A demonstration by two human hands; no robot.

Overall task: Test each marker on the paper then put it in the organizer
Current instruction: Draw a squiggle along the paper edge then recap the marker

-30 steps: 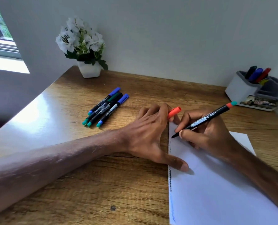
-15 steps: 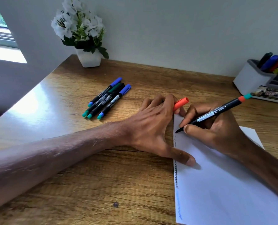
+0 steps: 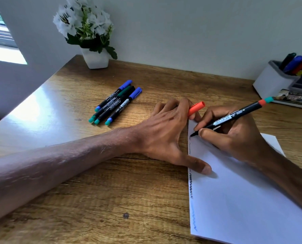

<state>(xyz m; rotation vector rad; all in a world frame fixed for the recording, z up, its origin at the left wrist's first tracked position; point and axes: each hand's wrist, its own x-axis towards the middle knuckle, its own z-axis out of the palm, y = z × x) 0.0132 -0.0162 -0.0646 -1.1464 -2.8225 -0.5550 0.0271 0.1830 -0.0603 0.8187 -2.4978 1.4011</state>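
At centre right of the frame the right hand (image 3: 234, 136) pinches a black-barrelled marker with an orange and teal end (image 3: 234, 115) between thumb and fingers, its dark tip touching the upper left edge of the white sheet of paper (image 3: 243, 199). The left hand (image 3: 166, 134) lies spread at the paper's left border, thumb pressed on the sheet to steady it, while its fingers trap the orange cap (image 3: 196, 108) near the top corner. Faint wavy test lines in dark and light blue ink run down the paper's left margin below the tip.

The step in hand looks like the test stroke for this marker. Next, by my reading, the cap must go back on, so tip and cap mouth need lining up, and then the marker travels to the white and grey desk organizer (image 3: 277, 81) at the upper right, where several pens already stand upright.

Four capped markers with blue and green caps (image 3: 115, 103) wait in a bundle on the wooden desk (image 3: 93, 199), left of centre, apparently untested. A white pot of white flowers (image 3: 90, 32) sits at the upper left.
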